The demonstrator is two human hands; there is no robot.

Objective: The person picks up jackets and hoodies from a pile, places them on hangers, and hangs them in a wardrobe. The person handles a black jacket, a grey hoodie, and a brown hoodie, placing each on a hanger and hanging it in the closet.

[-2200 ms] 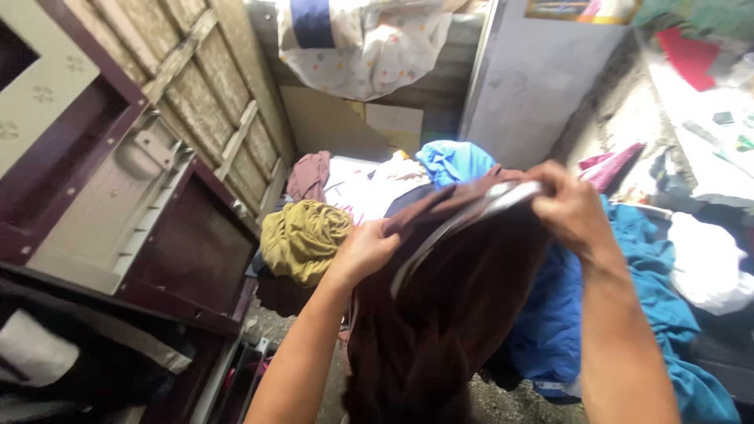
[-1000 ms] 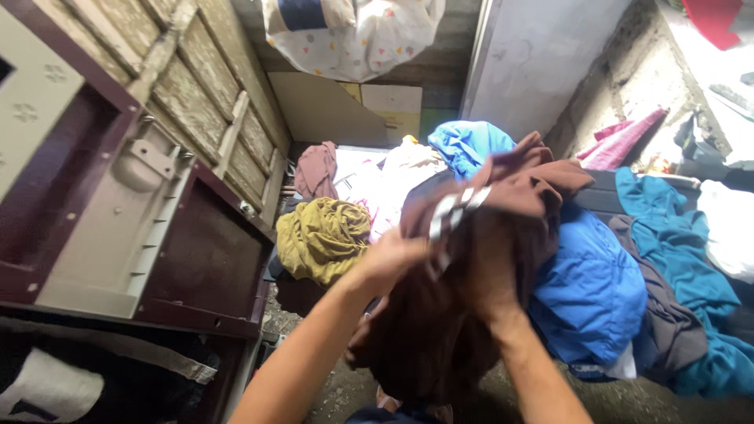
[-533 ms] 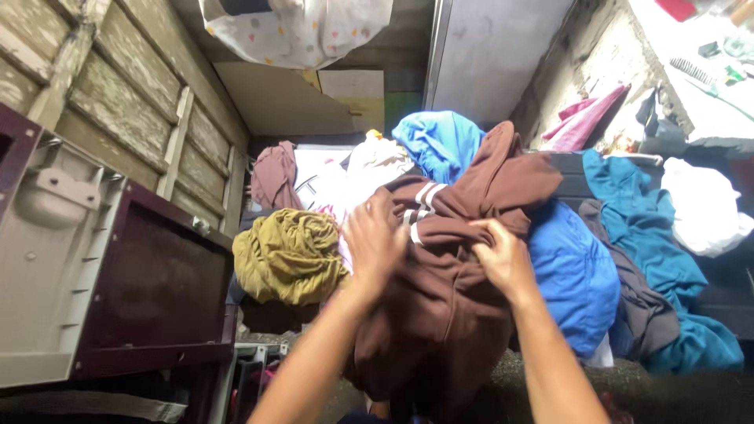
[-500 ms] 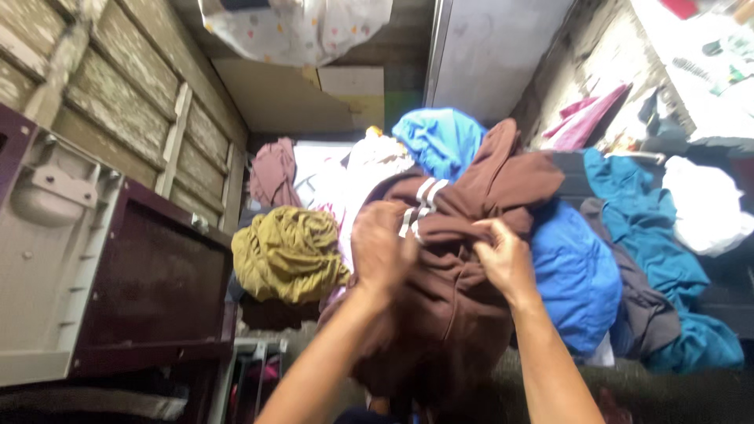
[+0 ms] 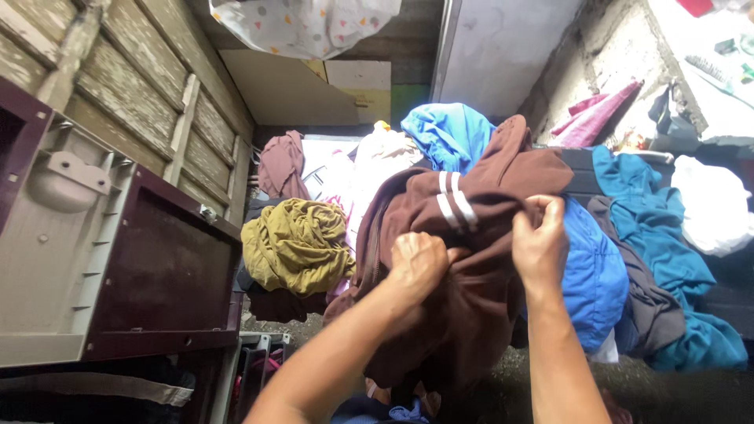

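A brown garment with two white stripes [image 5: 463, 259] hangs in front of me, bunched at its middle. My left hand [image 5: 416, 263] is fisted on a fold of it at the centre. My right hand [image 5: 540, 243] pinches its upper edge just right of the stripes. Behind the garment lies a heap of laundry: a mustard-yellow cloth [image 5: 297, 245] to the left, a bright blue cloth [image 5: 452, 135] above, and a blue jacket [image 5: 594, 275] to the right.
A dark maroon plastic drawer unit [image 5: 118, 267] stands at the left beside a weathered wooden wall [image 5: 149, 86]. Teal cloth [image 5: 660, 251] and white cloth [image 5: 711, 204] lie at the right. A spotted bag [image 5: 302, 23] hangs at the top. A grey panel [image 5: 503, 47] stands behind.
My hands have drawn closer together on the brown garment, gathering it. The left hand has closed into a fist on a fold, and the garment has sunk lower over the pile.
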